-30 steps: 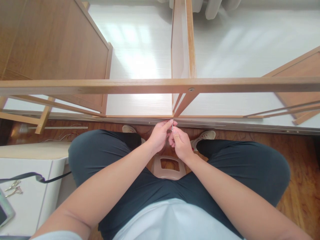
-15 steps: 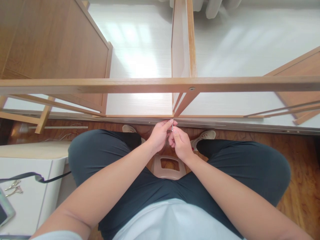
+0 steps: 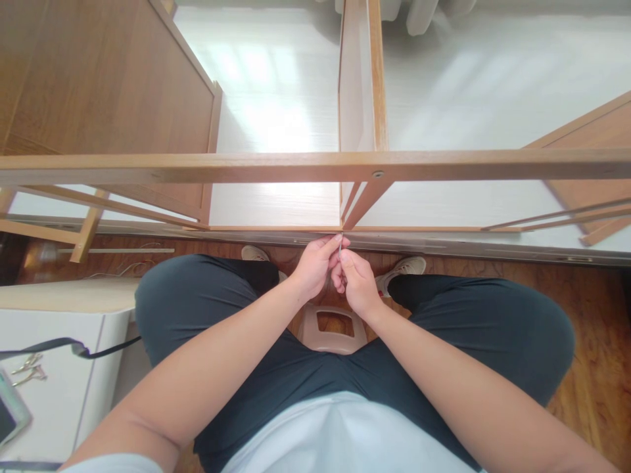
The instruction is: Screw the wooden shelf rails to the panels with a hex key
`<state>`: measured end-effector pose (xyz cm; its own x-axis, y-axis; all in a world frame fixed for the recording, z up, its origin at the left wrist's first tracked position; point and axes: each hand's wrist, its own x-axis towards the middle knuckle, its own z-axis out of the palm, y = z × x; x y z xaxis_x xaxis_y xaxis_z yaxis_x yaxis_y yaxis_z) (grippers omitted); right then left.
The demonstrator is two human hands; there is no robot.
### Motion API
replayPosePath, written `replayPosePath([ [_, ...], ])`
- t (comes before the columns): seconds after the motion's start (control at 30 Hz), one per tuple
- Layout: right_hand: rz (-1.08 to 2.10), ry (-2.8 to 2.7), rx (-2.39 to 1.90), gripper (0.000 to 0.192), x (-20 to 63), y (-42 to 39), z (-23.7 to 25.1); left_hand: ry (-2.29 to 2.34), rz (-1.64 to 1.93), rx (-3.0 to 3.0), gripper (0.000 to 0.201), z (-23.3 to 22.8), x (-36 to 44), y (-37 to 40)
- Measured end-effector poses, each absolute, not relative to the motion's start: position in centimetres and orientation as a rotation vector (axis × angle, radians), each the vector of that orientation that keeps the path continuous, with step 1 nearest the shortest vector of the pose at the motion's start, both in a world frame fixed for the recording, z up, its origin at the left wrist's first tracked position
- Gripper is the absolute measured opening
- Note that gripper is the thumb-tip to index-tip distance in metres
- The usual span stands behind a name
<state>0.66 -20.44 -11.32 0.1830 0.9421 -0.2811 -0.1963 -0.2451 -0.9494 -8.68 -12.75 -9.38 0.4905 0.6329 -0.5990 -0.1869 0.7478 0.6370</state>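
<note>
Wooden floorboards [image 3: 586, 368] run beneath a seated person in dark trousers, knees spread, with a beige plastic stool [image 3: 333, 330] showing between the legs. Directly in front stands a light wood cabinet frame [image 3: 276, 166], its white back panel bright with window light, an upright divider [image 3: 359, 79] splitting it into 2 bays. Both hands meet at the frame's lower front edge, just under the divider. Left hand [image 3: 314, 266] and right hand [image 3: 358, 284] touch each other, fingers curled tight, pinching a thin metal tool [image 3: 340, 246] that stands upright between the fingertips, its top against the lower rail. What kind of tool it is cannot be told. At far left sits a white cabinet [image 3: 64, 368] with a dark strap [image 3: 73, 347] and small metal pieces [image 3: 27, 370] on top.
</note>
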Motion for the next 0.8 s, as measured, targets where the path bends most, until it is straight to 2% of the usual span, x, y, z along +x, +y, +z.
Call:
replayPosePath([
  [0.5,1.386,-0.662,-1.333,0.046,0.3,-19.6,-11.7,1.013,0.55,0.668,0.049,-10.2,-8.9,-13.4],
  [0.8,1.299,-0.701,-1.405,0.045,0.5,-18.9,-11.7,1.291,0.719,0.866,0.027,-9.2,-10.2,-13.2],
])
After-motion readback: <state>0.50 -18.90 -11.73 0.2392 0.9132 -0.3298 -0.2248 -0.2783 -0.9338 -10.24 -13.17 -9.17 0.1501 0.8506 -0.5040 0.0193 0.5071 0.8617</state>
